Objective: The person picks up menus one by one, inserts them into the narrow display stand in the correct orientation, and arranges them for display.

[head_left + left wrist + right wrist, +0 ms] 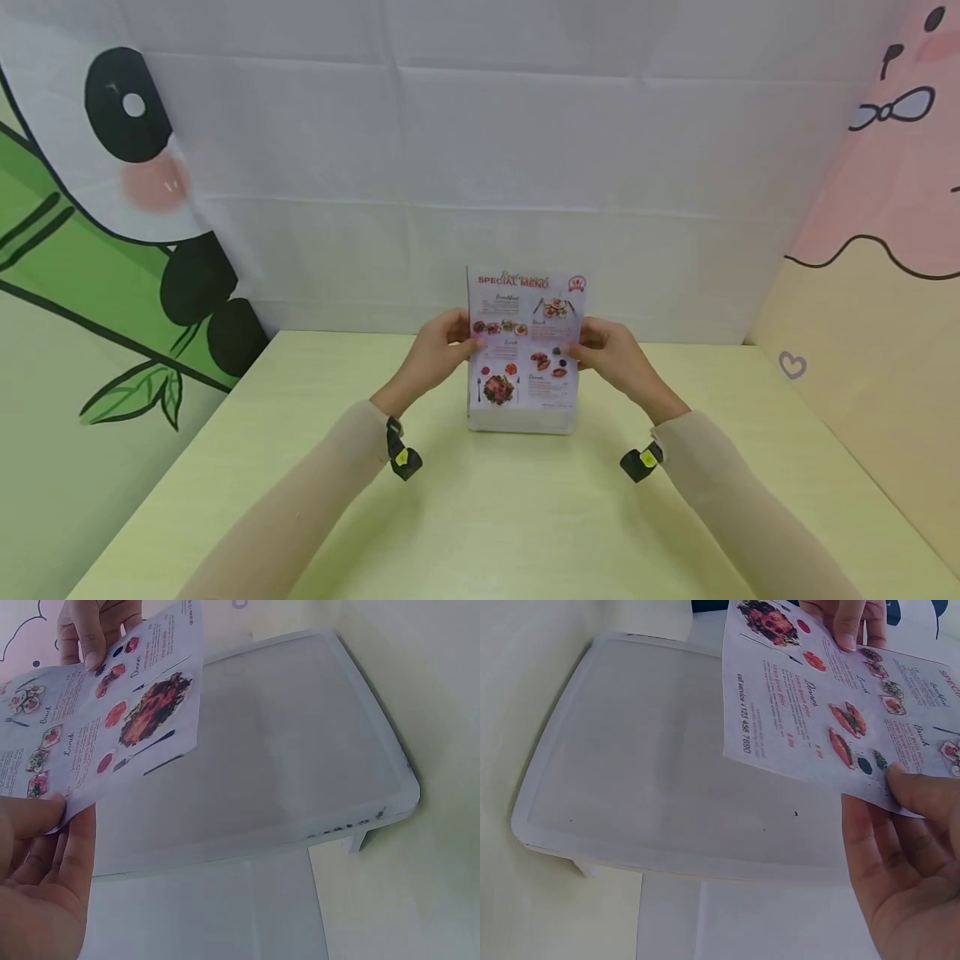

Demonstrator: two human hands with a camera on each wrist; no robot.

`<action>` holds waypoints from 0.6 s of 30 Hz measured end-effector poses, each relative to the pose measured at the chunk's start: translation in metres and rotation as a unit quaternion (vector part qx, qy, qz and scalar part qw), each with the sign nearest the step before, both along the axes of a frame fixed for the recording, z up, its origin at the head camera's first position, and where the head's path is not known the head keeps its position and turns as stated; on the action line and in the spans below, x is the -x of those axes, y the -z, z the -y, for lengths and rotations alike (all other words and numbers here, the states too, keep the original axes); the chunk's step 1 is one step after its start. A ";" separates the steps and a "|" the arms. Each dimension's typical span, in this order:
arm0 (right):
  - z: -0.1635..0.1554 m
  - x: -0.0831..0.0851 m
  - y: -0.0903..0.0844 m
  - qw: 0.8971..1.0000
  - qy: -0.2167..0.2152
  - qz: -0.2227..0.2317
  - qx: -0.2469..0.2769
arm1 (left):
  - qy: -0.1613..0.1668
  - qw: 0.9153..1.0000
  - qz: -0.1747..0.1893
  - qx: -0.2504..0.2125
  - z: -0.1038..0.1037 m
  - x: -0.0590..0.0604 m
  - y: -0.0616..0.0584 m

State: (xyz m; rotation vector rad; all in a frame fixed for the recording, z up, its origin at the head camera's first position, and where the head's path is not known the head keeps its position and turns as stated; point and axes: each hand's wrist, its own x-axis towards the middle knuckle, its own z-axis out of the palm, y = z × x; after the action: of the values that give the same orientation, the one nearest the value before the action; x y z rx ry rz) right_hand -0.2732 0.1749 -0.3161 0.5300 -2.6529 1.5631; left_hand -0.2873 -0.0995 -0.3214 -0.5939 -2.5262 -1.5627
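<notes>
A printed menu sheet (525, 342), headed "Special Menu" with food pictures, is held upright between my two hands. My left hand (442, 346) pinches its left edge, thumb on the printed face and fingers behind. On the opposite edge, my right hand (611, 358) pinches the sheet the same way. Behind the paper stands a white board (292, 742) with rounded corners and a small support at its back; its lower edge shows below the menu in the head view. Both wrist views show a gap between the sheet and the board (622, 757), whose face bears small dark marks.
The board stands on a pale yellow-green table (525, 517). A white cloth backdrop (495, 150) hangs behind. Cartoon-printed panels flank the table, a green one (97, 250) at left and a pink and cream one (862, 317) at right. Small black cameras (406, 463) are strapped to both wrists.
</notes>
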 end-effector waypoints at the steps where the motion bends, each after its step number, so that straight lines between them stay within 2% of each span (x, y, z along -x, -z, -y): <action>1: 0.001 0.002 -0.002 1.000 0.004 -0.002 0.002 | -0.002 1.000 -0.003 -0.003 0.000 0.001 -0.002; 8: 0.003 0.009 -0.014 1.000 0.014 -0.009 0.015 | -0.011 1.000 -0.023 -0.019 0.000 0.009 -0.014; 12: 0.003 0.015 -0.018 1.000 0.009 -0.004 0.010 | -0.022 0.999 -0.032 -0.011 0.000 0.011 -0.022; 18: 0.001 0.021 -0.022 1.000 0.010 0.000 -0.001 | -0.025 0.999 -0.044 -0.015 0.000 0.014 -0.028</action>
State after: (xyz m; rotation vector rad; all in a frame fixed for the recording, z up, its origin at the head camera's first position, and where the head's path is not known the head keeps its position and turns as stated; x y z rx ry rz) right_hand -0.2947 0.1735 -0.2942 0.5027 -2.6520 1.5538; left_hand -0.3017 -0.0991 -0.2939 -0.5789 -2.4312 -1.5197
